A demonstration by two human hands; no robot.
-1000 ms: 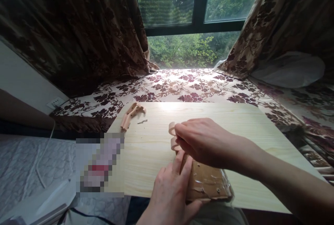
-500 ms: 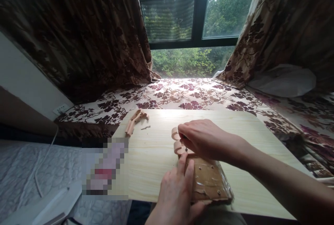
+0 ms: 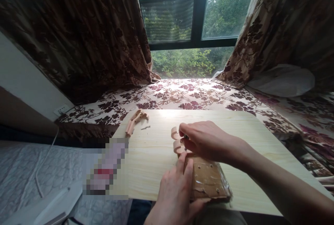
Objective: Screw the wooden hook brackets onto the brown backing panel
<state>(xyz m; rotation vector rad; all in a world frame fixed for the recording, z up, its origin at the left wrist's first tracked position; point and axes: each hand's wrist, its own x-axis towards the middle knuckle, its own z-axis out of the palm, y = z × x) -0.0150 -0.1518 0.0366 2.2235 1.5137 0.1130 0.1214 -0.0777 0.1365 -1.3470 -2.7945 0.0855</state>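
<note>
My right hand [image 3: 202,139] is closed round a small dark-handled screwdriver [image 3: 186,136], mostly hidden by the fingers. Its tip points down at a light wooden piece with two curled ends [image 3: 177,146], where a screw sits hidden beneath. With fingertips against the near edge of that piece, my left hand [image 3: 175,185] grips a flat, tape-wrapped cardboard block [image 3: 207,179], its thumb along the near side. Several small screws or holes dot the block's top. The wooden piece lies at the block's far edge, partly covered by my right hand.
Another curved wooden piece [image 3: 134,122] lies at the far left of the pale table [image 3: 151,162], with loose screws [image 3: 145,127] beside it. A pixelated item [image 3: 106,167] is at the left edge. Beyond is a floral-covered window seat [image 3: 180,92].
My right fist has turned slightly, showing more of the dark handle. The block and both hands have shifted very slightly in view; the left hand keeps its hold.
</note>
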